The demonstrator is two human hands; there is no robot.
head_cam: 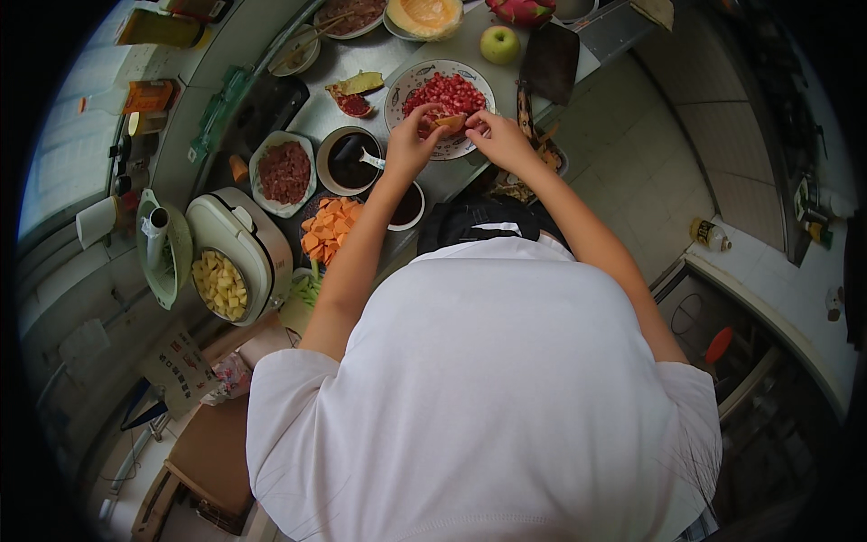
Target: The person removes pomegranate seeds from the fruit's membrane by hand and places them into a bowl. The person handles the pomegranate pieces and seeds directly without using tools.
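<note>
My left hand (pixel 412 143) grips a piece of pomegranate (pixel 450 124), its yellowish rind towards me, above a white bowl with fish drawings (pixel 401 90). Red pomegranate seeds (pixel 452 93) are heaped in that bowl. My right hand (pixel 502 139) is at the bowl's right rim, thumb and fingers bent close together beside the piece. Whether something small sits between those fingertips is too small to tell. On the metal counter left of the bowl lies another pomegranate chunk (pixel 353 105) with a strip of rind (pixel 360 82).
A cleaver (pixel 552 62) and a green apple (pixel 500 45) lie on the white cutting board (pixel 467 42). Nearer left are dark liquid with a spoon (pixel 349 161), minced meat (pixel 284 173), orange chunks (pixel 330 227) and a rice cooker (pixel 234 223). Scraps fill a container (pixel 552 157) below the counter edge.
</note>
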